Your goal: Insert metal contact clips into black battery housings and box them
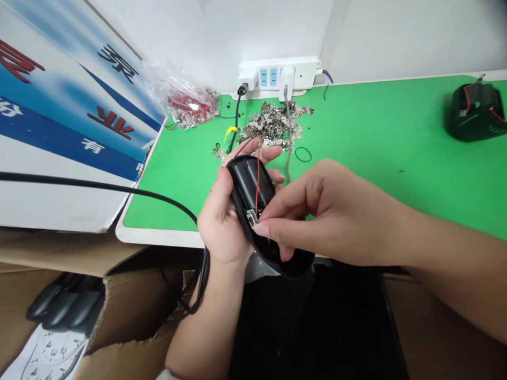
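My left hand is wrapped round a black plastic housing, held tilted with its open side up, above the table's near edge. Rounded black compartments fill the housing's far half. A red wire runs up over them, with a thin dark wire beside my left fingers. At the housing's inner wall, my right hand pinches a small metal slide switch between thumb and forefinger. Whether the switch is seated there I cannot tell. The other right fingers reach into the near half and partly hide it.
Loose metal contact plates lie on the green tabletop, near a power strip and a plastic bag of red wires. A similar black unit stands right. A black cable crosses left; cardboard boxes sit below.
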The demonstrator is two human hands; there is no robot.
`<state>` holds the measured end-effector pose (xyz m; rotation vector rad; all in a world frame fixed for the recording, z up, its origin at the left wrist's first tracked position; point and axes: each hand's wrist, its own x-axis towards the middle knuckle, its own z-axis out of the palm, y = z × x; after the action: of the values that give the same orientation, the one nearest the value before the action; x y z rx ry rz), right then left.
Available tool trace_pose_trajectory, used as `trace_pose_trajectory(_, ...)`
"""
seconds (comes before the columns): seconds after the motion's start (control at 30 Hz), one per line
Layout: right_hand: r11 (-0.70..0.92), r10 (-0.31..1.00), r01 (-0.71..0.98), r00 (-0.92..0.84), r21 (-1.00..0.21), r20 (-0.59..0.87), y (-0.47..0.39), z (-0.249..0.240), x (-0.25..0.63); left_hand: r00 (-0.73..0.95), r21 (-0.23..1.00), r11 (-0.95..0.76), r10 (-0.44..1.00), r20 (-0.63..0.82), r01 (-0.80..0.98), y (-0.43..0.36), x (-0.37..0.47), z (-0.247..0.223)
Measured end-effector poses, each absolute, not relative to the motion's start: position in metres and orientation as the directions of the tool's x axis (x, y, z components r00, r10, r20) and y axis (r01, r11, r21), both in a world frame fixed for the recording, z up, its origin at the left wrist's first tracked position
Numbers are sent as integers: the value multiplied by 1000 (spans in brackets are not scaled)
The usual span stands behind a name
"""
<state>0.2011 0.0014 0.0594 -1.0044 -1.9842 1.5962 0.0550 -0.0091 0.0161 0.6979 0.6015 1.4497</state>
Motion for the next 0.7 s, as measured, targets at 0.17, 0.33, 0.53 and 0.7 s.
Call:
trace_pose_trajectory(0.17,161,715,317,-691,-935,-111,4,58,205,40,704,-29,996,81,-709,-10,57,15)
trace_pose_trajectory(0.33,221,715,357,-692,-908,-98,1,60,203,22,736,-58,995,98,-675,-9,58,14)
trace_pose_trajectory(0.53,227,715,403,-687,-887,-129,1,61,206,9,813,-91,993,118,-575,-7,55,8)
trace_pose_trajectory(0.7,175,783,430,-606,-886,-139,2,58,204,16,836,-144,984,179,-530,-6,54,4)
